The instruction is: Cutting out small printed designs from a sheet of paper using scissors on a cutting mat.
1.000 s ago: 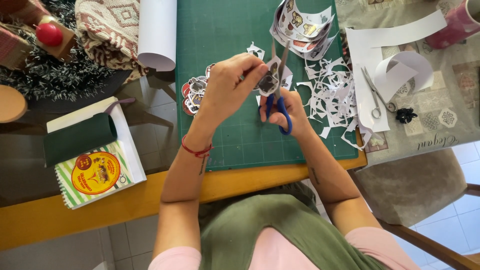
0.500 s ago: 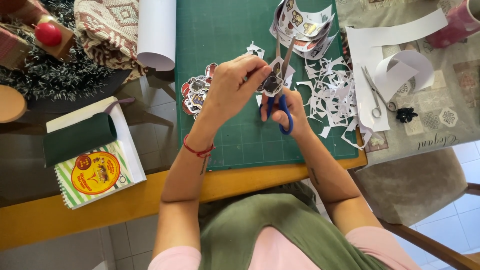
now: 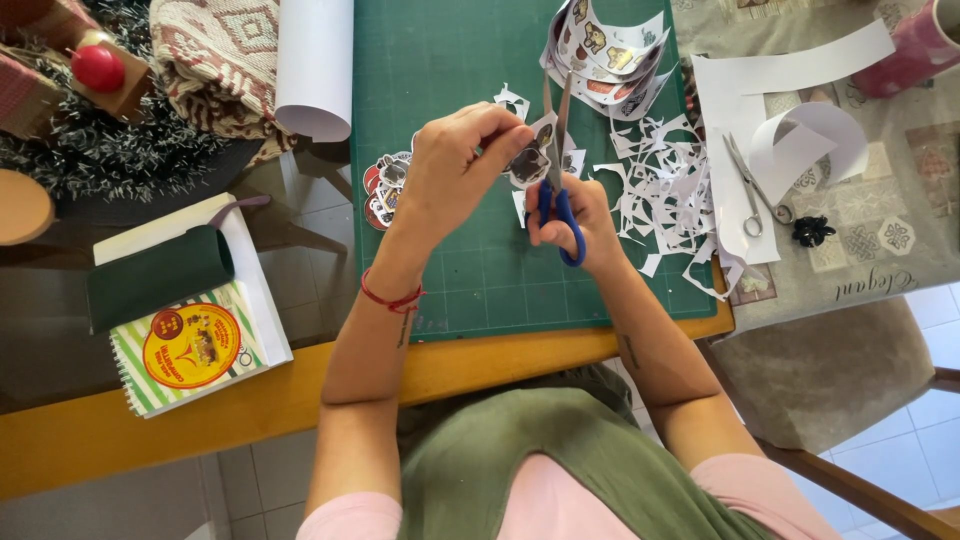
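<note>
Nearest, at five o'clock of the green cutting mat [image 3: 450,60], the right hand [image 3: 575,215] is clamped on blue-handled scissors [image 3: 557,185], blades apart. Just at ten o'clock, the left hand [image 3: 450,175] pinches a sticker cutout [image 3: 528,160] between those blades. Farther, at one o'clock, lie paper scraps [image 3: 665,190].

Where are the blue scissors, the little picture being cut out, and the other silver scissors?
blue scissors [image 3: 566,222], head view, on the blue handle.
little picture [image 3: 528,163], head view, on its printed middle.
silver scissors [image 3: 750,195], head view, on the blades' pivot.
</note>
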